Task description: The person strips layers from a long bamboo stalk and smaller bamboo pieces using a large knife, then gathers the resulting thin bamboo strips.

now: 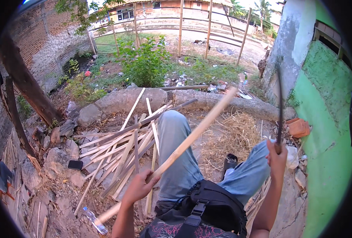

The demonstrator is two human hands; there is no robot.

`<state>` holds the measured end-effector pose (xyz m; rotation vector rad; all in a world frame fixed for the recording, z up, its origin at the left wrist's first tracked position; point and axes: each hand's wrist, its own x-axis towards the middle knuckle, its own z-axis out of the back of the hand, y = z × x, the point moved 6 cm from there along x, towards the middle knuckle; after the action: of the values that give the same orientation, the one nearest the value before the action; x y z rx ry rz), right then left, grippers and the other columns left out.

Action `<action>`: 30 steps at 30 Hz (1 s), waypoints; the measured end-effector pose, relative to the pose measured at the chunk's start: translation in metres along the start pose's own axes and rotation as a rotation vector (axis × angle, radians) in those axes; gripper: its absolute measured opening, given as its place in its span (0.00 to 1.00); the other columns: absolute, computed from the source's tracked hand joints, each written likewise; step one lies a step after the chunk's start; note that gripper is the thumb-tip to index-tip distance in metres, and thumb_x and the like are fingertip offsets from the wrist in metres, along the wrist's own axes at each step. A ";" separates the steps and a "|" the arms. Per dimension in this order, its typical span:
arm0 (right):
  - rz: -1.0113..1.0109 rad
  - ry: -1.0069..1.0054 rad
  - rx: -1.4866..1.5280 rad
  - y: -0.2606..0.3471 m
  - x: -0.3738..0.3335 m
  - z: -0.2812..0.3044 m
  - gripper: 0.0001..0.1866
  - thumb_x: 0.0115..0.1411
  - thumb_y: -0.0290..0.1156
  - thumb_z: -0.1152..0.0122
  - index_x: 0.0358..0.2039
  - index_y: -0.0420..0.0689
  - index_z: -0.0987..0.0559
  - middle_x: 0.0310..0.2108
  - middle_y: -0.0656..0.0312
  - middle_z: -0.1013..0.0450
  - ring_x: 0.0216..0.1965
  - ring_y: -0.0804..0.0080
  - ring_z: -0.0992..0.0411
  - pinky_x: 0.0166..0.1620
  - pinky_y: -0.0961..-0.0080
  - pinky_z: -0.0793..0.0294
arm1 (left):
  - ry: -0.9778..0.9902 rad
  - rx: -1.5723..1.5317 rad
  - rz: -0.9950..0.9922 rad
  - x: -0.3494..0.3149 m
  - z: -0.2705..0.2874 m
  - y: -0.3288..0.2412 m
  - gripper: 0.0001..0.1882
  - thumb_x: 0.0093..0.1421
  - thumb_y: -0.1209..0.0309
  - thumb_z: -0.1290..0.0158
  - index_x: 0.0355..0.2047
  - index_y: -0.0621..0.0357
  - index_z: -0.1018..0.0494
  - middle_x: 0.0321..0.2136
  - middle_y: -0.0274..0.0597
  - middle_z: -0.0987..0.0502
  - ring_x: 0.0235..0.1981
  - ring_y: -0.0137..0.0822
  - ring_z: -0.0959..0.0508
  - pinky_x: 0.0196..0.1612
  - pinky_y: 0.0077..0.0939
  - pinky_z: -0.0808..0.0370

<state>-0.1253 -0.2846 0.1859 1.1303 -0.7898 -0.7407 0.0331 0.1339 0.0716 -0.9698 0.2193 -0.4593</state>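
Observation:
My left hand (141, 185) is wrapped round a long, pale bamboo strip (197, 135). The strip slants from my lower left, across my left thigh, up toward the far right. In my right hand (277, 156) is the handle of a machete (280, 99); its narrow dark blade points upward, apart from the bamboo. A loose pile of split bamboo strips (122, 147), some pale and some dark, lies on the ground left of my left knee. Curled bamboo shavings (239, 137) are heaped beyond my legs. A black bag (219, 202) sits across my lap.
Close on the right rises a green wall (322, 119), with a broken orange brick (299, 127) at its foot. A low stone border (124, 101) runs ahead. Rocks, a black phone (75, 164) and a plastic bottle (92, 219) lie left. Tree trunks (29, 83) stand farther left.

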 end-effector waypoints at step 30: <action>0.114 0.748 -0.436 -0.170 -0.048 -0.154 0.31 0.58 0.55 0.45 0.14 0.39 0.31 0.10 0.50 0.37 0.15 0.53 0.35 0.22 0.61 0.38 | 0.577 -0.877 0.515 0.092 -0.192 0.021 0.18 0.70 0.56 0.65 0.41 0.58 0.35 0.15 0.26 0.43 0.11 0.19 0.45 0.13 0.15 0.45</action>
<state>-0.0397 -0.2137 -0.0207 0.8552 -0.0486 -0.3187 0.0474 -0.0424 -0.0499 -1.5484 1.2375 -0.1354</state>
